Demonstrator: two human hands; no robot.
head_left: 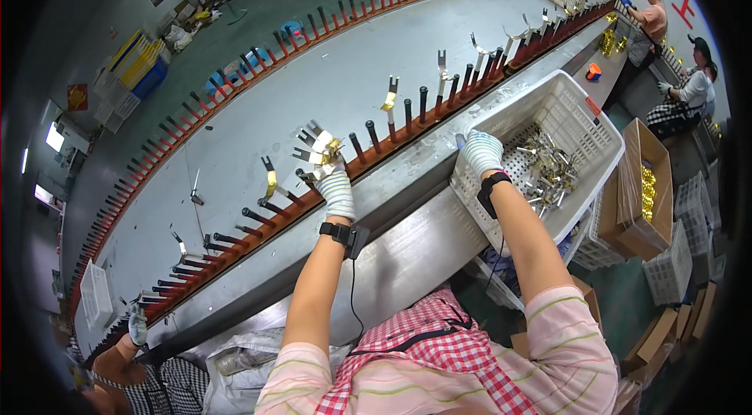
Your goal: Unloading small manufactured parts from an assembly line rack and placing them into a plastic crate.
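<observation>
My left hand (335,194), in a striped glove, is closed around a bunch of forked metal pieces (319,150), silver with gold-coloured bands. It is held over the row of dark-tipped red pegs (373,135) along the line's near edge. My right hand (481,152), gloved the same way, is closed on the left rim of a white plastic crate (603,150); its fingertips are partly hidden. Loose silver metal parts (548,168) lie in that crate. Single forked pieces stand on some pegs, one of them a gold-banded piece (389,101) ahead of my left hand.
The peg line curves around a wide grey table (313,94). At right stand a cardboard box (633,195) with gold-coloured parts and stacked white crates (667,266). Co-workers sit or stand at far right (652,23); another person's gloved hand (137,327) is at lower left.
</observation>
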